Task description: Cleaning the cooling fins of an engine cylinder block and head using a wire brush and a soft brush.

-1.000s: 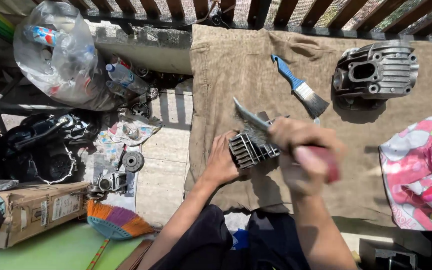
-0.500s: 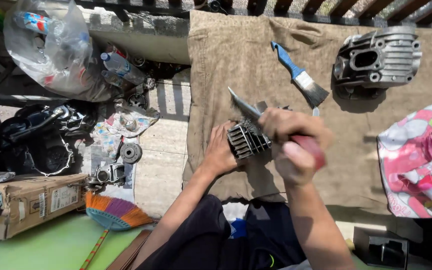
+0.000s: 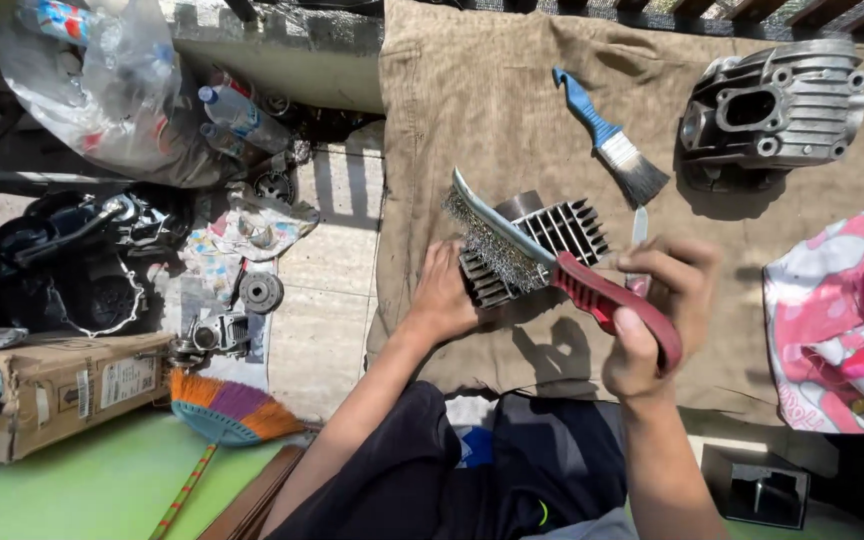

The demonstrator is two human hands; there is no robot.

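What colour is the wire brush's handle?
Red, on the wire brush in the right hand; head view.

The right hand (image 3: 652, 320) now sits lower and further right than a second ago, drawn back from the finned engine cylinder (image 3: 542, 245). Its wire brush (image 3: 522, 250) shows more fully: the red handle is clear of the fingers, and the bristles lie across the cylinder's near fins, apparently touching them. The left hand (image 3: 444, 295) grips the cylinder's left end a little lower. The camera view has tilted, so the cloth (image 3: 472, 120) fills more of the frame.
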